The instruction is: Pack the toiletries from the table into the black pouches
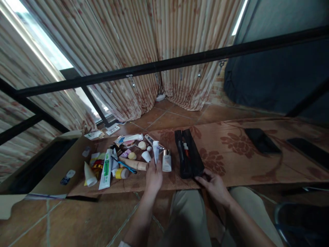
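Observation:
My left hand (154, 175) is closed around a small white squeeze tube (156, 151), its cap end pointing up and away from me. Just right of it a foundation bottle (167, 162) with a shiny cap stands or lies on the cloth; I cannot tell which. In front of me an opened black pouch (195, 154) holds a few slim items, one with a red and white part (186, 148). My right hand (214, 185) pinches the pouch's near right corner. Left of my left hand lie a wooden stick-like piece (136, 164), blue scissors (128, 166) and a white-green tube (105, 171).
A cardboard box (74, 161) stands open at the left end of the patterned cloth (231, 164). Several more cosmetics, including a cream cone-shaped tube (89, 175), crowd beside it. Two dark flat devices, one a phone-like slab (260, 140), lie on the right. A black metal rail (164, 64) crosses behind.

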The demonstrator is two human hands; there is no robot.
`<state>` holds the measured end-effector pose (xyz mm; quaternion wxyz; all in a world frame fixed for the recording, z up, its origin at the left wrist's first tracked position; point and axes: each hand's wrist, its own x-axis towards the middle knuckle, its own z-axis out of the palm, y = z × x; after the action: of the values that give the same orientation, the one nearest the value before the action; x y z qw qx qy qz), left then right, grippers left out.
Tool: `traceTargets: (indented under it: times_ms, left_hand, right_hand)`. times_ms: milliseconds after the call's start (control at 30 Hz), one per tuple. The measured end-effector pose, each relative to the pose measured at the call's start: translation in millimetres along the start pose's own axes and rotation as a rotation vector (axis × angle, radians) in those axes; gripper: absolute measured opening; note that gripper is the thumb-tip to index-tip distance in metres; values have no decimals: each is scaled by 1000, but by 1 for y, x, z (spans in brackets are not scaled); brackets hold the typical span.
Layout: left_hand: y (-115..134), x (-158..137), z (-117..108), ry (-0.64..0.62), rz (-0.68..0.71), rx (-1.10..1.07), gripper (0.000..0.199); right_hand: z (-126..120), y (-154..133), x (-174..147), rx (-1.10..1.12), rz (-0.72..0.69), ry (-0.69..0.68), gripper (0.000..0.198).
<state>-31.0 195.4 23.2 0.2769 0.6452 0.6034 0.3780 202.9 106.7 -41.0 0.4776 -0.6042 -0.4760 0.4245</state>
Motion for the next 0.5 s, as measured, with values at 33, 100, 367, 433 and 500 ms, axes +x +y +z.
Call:
traceTargets:
  times_ms: [33,100,367,433,500]
  left_hand:
    - [1,2,2,13,39,67,40]
    - [2,2,9,49,99,215,42]
    - [-6,-11,31,134,238,405,54]
    - [-5,-15,28,122,254,393,55]
    - [-4,-18,23,116,259,381,53]
  right_hand:
    - [0,1,0,7,-7,-3,35]
    - [-1,2,1,9,-23,-9,34]
    - [-3,0,2,-91,-57,25,32]
    - [-3,-3,2,-97,-65,18,32]
    - [-4,-5,1,-101,-65,11,30]
